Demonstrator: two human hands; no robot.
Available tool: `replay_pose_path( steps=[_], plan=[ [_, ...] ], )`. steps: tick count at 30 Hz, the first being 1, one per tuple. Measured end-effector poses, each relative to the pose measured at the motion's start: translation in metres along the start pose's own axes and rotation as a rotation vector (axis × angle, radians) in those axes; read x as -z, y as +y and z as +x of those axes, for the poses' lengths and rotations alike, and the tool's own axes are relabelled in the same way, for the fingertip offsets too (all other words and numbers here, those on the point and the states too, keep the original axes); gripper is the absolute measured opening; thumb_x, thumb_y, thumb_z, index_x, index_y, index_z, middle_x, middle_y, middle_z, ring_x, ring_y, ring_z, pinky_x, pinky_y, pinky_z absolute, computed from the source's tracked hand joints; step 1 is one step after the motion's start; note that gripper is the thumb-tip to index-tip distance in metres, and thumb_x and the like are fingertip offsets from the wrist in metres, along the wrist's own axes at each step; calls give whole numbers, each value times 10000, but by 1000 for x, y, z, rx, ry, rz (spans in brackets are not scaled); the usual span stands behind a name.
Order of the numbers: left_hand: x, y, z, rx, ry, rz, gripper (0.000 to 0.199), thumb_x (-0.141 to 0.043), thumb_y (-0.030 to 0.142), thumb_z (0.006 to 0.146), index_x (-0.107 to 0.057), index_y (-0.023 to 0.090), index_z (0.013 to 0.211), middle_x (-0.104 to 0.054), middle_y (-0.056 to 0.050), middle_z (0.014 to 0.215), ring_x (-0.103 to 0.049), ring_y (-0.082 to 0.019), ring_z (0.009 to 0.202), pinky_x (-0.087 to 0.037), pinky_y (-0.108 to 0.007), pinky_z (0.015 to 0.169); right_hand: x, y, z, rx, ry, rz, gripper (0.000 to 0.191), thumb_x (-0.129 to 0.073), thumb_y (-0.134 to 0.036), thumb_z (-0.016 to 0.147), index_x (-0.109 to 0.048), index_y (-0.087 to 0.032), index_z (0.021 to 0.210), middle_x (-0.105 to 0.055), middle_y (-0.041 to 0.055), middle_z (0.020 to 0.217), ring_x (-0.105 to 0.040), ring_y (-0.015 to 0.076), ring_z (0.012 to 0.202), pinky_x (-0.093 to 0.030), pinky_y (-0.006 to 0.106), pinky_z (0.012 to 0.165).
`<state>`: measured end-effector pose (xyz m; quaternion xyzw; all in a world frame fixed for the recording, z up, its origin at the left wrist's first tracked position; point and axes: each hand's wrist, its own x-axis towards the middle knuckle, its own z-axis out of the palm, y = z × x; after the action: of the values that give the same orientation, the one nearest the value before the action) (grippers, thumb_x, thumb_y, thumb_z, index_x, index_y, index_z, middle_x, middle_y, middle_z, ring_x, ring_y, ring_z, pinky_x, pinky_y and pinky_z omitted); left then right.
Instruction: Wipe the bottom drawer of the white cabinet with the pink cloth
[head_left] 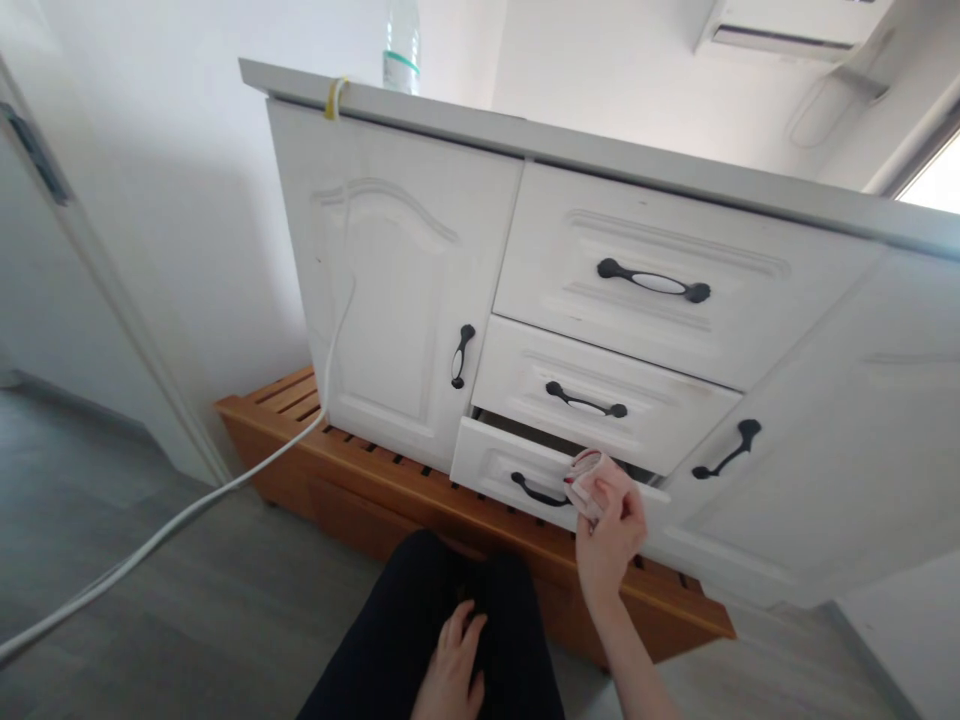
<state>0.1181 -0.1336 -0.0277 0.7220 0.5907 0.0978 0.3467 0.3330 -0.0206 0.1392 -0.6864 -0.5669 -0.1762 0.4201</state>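
Note:
My right hand [616,530] is wrapped round a small rolled pink and white cloth [592,482], held just in front of the bottom drawer [499,460] of a white cabinet [390,270]. That drawer is pulled out slightly, with a dark gap above its front edge; its contents are hidden. The cloth partly covers the right end of the drawer's black handle [536,490]. Down between my dark-trousered knees rests my left hand [450,668], its fingers loosely apart and holding nothing. Above, the middle drawer [600,385] and top drawer [660,270] are closed.
The cabinet stands on a slatted wooden bench [360,505]. A white cable [225,490] hangs from the cabinet top and runs to the lower left. A plastic bottle [402,65] stands on top. Cabinet doors flank the drawers; a door frame is at the left.

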Motion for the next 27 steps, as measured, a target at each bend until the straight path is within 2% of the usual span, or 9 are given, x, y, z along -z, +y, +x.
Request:
replay_pose_path(
  steps=[3,6,9,12,14,17,21,24,27],
  plan=[
    [3,2,1,17,-70,-36,745,-502,99,749,-452,154,1490,-285,-130,1656,-256,-219,1547,-230,-337,1267,-28,6,24,32,-29,-33,373,-462,-166,853,-616,-142,1191,-445,223,1312,-419,359,1252,-369,562,1039],
    [3,3,5,68,-73,-83,729,-510,94,743,-474,174,1466,-309,-116,1642,-289,-200,1533,-250,-311,1254,-51,-6,27,85,-41,-84,336,-472,-142,847,-635,-141,1141,-436,206,1254,-400,343,1204,-370,550,1033],
    [0,3,9,69,-83,-116,711,-514,92,743,-488,194,1446,-339,-97,1621,-339,-181,1507,-272,-279,1238,-64,-34,24,80,-92,-87,347,-479,-97,834,-665,-164,1119,-434,191,1232,-386,342,1183,-375,542,1013],
    [-1,3,10,59,-108,-120,709,-512,90,746,-482,202,1446,-360,-94,1602,-372,-187,1487,-291,-285,1231,-74,-75,27,55,-178,-64,384,-447,-80,871,-682,-209,1145,-453,185,1221,-386,349,1154,-386,522,954],
    [0,3,11,54,-115,-111,706,-503,77,751,-476,199,1446,-372,-103,1590,-392,-191,1475,-302,-294,1227,-84,-103,34,94,-247,-50,367,-439,-112,920,-689,-249,1152,-483,167,1180,-397,334,1099,-384,507,930],
    [1,4,12,48,-106,-94,682,-464,45,770,-473,183,1438,-407,-121,1561,-448,-183,1434,-334,-293,1207,-105,-142,43,252,-369,-45,292,-452,-232,990,-679,-294,1162,-527,138,1135,-405,306,1039,-358,512,942],
    [1,3,14,55,-84,-66,650,-419,35,806,-469,162,1441,-459,-132,1530,-484,-180,1406,-360,-287,1189,-131,-175,48,604,-516,-35,310,-388,-307,1039,-607,-294,1259,-563,111,1213,-419,288,1089,-341,472,933],
    [-3,-1,16,94,-123,-13,611,-399,79,862,-440,100,1471,-425,-168,1567,-452,-214,1440,-349,-308,1201,-135,-176,53,835,-613,-12,359,-332,-213,1043,-552,-244,1325,-570,109,1276,-427,270,1154,-324,453,972],
    [-10,-8,19,122,-155,22,595,-361,113,901,-409,56,1491,-403,-186,1586,-426,-225,1462,-329,-321,1215,-124,-150,67,966,-684,22,380,-345,-174,1040,-521,-271,1363,-556,66,1385,-431,227,1217,-302,410,1034]
  ],
)
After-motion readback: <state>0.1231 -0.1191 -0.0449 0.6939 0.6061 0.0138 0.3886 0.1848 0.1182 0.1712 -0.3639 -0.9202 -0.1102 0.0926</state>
